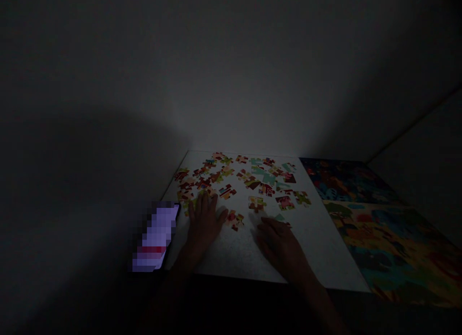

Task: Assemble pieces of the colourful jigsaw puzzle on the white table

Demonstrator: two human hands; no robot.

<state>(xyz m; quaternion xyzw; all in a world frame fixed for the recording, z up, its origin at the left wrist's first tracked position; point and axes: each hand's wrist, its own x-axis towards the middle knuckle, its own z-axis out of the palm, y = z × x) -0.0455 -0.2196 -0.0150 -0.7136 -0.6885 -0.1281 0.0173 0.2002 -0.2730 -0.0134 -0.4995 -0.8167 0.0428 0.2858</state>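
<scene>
Several colourful jigsaw pieces [249, 178] lie scattered on a white board [317, 248] in a dim room. My left hand [204, 222] lies flat on the board with fingers stretched out, its fingertips at the near left pieces. A small joined cluster of pieces [235, 220] sits just right of its thumb. My right hand [279, 243] rests palm down, fingers extended toward a loose piece [257, 203] and a greenish piece [280, 218] by its fingertips. Neither hand holds anything.
A lit phone [156, 236] lies at the board's left edge. Two colourful picture sheets lie to the right, one dark blue [342, 181] and one orange and yellow [393, 248]. A pale wall stands behind; the surroundings are dark.
</scene>
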